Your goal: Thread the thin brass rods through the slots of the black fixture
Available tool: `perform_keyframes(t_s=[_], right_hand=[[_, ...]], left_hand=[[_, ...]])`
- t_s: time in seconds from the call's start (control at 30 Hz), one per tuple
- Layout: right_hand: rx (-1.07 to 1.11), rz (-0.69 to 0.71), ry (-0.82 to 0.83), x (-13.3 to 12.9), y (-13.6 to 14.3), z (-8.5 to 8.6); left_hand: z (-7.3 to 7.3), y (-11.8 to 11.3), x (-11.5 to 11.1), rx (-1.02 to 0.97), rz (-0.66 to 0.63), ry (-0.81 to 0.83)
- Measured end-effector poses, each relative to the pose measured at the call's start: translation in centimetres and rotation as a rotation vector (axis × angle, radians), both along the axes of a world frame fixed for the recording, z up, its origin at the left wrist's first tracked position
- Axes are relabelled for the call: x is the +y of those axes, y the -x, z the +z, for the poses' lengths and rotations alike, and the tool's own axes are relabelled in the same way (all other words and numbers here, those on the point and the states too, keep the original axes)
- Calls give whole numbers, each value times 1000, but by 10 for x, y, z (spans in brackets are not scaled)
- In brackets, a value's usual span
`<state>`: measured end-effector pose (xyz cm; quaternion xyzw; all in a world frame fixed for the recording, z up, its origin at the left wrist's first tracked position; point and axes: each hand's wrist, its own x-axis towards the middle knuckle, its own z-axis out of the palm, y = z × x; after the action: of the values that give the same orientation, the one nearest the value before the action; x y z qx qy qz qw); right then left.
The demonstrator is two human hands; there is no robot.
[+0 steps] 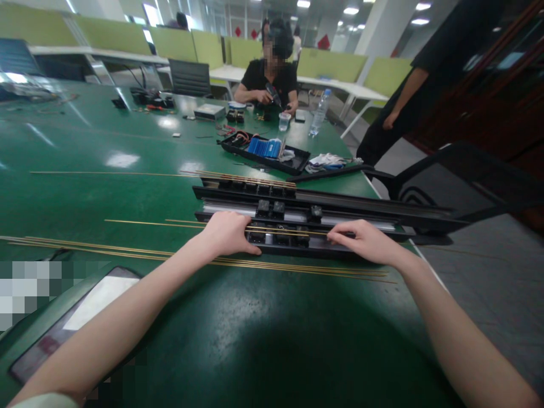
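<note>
Long black rails with small black blocks in them lie side by side on the green table. My left hand rests over the nearest rail, thumb and fingers spread around its left part. Thin brass rods run along this rail over the blocks, passing under my left hand. At their right end my right hand has its thumb and index finger pinched on a rod tip. More black blocks sit in the middle rail. Several loose brass rods lie in front of the rails.
A black tray with a blue part, gloves and a bottle are beyond the rails. A person works across the table. Another stands at right by a black chair. A dark-framed panel lies at left.
</note>
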<state>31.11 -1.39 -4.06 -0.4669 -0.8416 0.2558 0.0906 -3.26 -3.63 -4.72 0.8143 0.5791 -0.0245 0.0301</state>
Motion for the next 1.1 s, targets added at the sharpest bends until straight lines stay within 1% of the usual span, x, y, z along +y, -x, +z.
perform_keyframes(t_s=[0.17,0.53,0.73,0.87,1.1], right_hand=[[-9,5,7,0,-2,2],[-30,4,30,0,-7,3],[-31,7,37,1,-9,2],[-43,7,42,2,-11,2],[-52,-8,86,3,-17,4]], left_hand=[[0,0,0,-19,12,7],[-1,0,0,8,-13,-15],[-1,0,1,12,14,2],[-1,1,1,6,4,-3],[-2,2,1,8,-5,-11]])
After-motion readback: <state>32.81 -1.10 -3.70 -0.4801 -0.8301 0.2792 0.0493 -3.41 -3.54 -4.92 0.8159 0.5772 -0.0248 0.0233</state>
